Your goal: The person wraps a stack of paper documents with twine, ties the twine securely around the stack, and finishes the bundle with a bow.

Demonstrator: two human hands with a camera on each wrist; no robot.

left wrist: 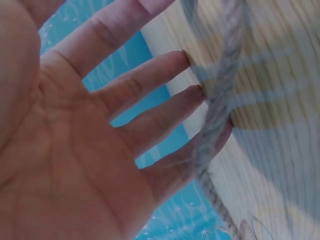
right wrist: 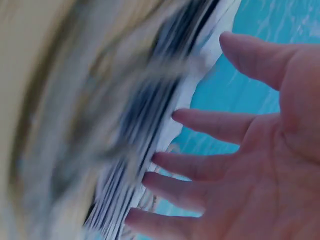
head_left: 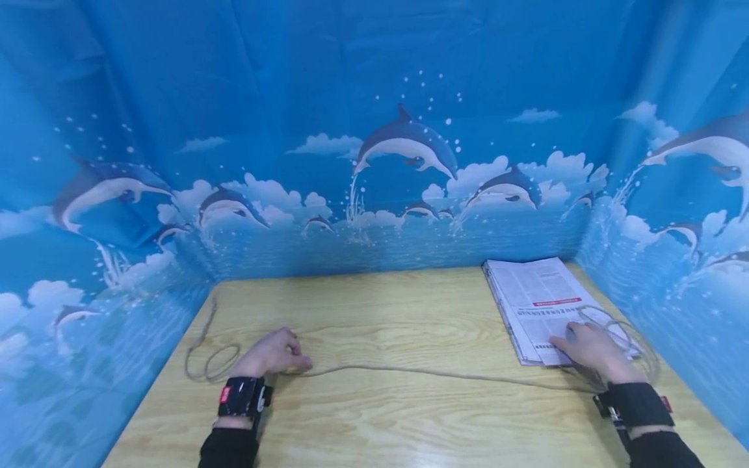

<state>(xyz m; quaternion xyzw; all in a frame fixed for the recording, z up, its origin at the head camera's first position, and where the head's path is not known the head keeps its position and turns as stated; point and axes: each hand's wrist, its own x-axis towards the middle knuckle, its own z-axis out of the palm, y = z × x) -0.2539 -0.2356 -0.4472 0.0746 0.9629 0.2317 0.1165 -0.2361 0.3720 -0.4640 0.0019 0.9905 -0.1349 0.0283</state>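
Note:
A thin twisted rope (head_left: 409,370) stretches across the wooden table between the two hands. My left hand (head_left: 272,354) is low over the table beside the rope, near its left loop. In the left wrist view that hand's fingers are spread and fairly straight, and the rope (left wrist: 222,85) passes in front of the little finger; the thumb tip is out of frame. My right hand (head_left: 593,351) reaches over the near part of a newspaper stack (head_left: 529,283). Its fingers (right wrist: 200,166) are extended, tips right at the edge of the stack (right wrist: 160,95) in the right wrist view.
Loose rope coils (head_left: 634,338) lie over the stack's right side, and a slack loop (head_left: 196,364) with a rope end lies at the table's left edge. Blue dolphin-print curtains (head_left: 374,247) enclose the wooden table (head_left: 374,429) at the back and both sides.

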